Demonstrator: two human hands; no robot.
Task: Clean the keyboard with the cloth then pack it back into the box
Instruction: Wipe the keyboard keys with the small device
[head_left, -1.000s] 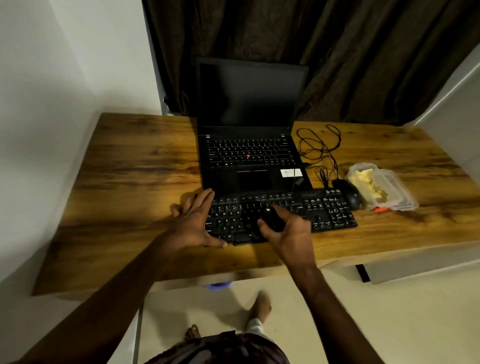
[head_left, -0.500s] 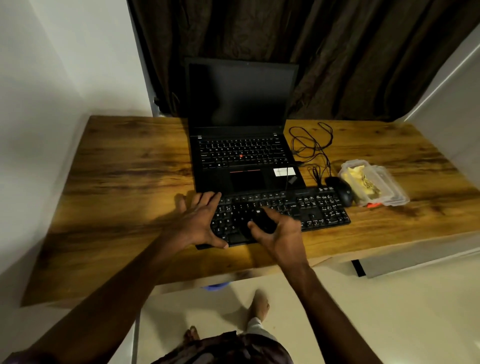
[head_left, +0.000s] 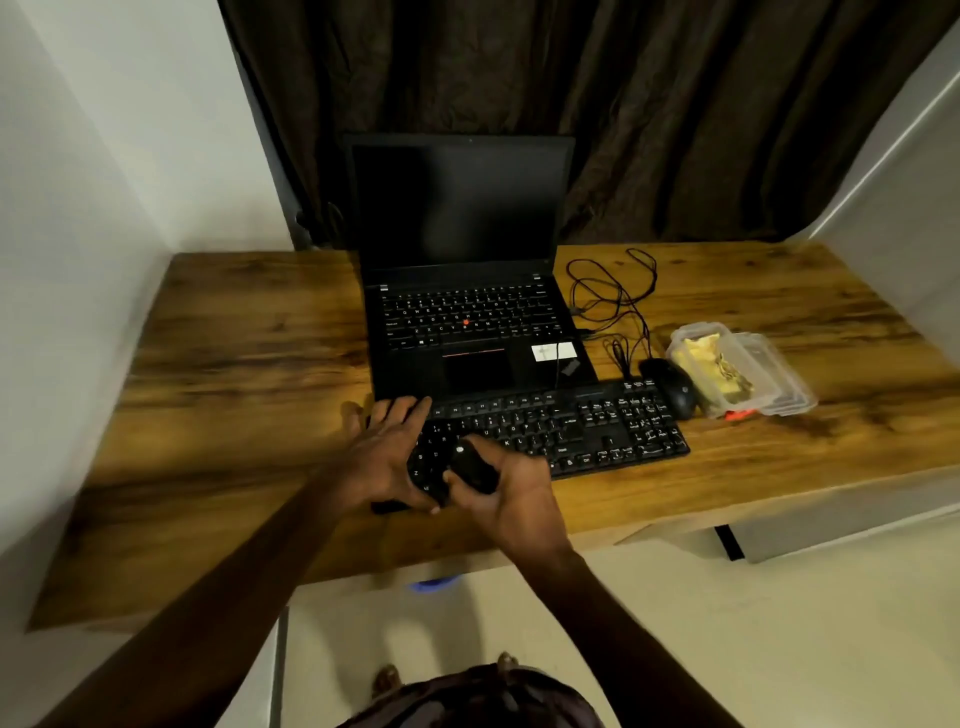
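Container (head_left: 748, 371): one clear plastic tub, yellowish contents, near desk (head_left: 234, 364) right edge.
Keyboards: one external keyboard (head_left: 571, 431); one laptop (head_left: 467, 291).
Left hand (head_left: 382, 454): flat, open, on keyboard's left end.
Right hand (head_left: 511, 493): closed on dark cloth (head_left: 470, 465).

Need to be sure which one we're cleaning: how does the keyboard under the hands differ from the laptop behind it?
The keyboard lies flat at the desk's front; the laptop sits behind it, hinged open with a dark screen upright. The keyboard is wider and has a number pad; the laptop has a red pointing nub and a touchpad instead. The left hand rests on the keyboard; nothing touches the laptop. Both are black.
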